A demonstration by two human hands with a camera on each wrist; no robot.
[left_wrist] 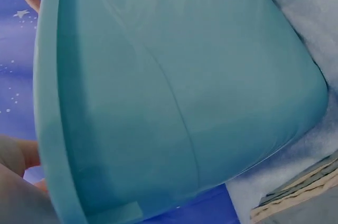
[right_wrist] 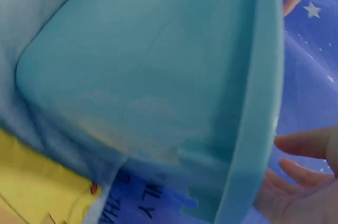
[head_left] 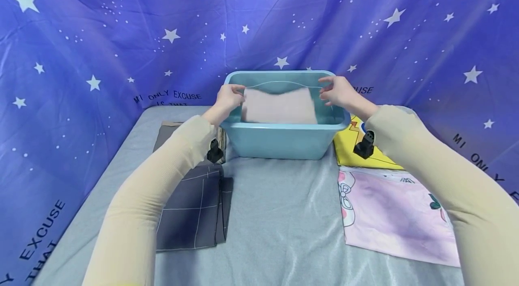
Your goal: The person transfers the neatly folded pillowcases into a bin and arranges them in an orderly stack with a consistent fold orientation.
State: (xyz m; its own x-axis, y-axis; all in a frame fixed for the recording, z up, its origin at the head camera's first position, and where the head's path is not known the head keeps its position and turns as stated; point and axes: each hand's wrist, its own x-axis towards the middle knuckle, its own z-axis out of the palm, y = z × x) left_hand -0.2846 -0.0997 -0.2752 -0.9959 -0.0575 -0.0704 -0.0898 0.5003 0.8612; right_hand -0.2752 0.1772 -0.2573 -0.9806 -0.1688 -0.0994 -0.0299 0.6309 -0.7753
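Observation:
A pale pinkish-white folded cloth (head_left: 279, 108) is inside a blue-green plastic basin (head_left: 279, 142), its image blurred and its top edge dipping in the middle. Over the basin's left side is my left hand (head_left: 229, 97), fingertips right at the cloth's upper left corner, finger and thumb apart. My right hand (head_left: 337, 92) hovers by the right rim with fingers spread, a small gap between them and the cloth. In the right wrist view, the fingers (right_wrist: 303, 142) show parted beyond the rim. The basin wall hides the cloth in both wrist views.
Left of the basin lie a grey-brown folded cloth (head_left: 164, 130) and a dark checked cloth (head_left: 190, 214). On the right are a yellow printed cloth (head_left: 344, 146) and a pink printed one (head_left: 389, 214). A blue star-patterned curtain (head_left: 259, 15) hangs close behind.

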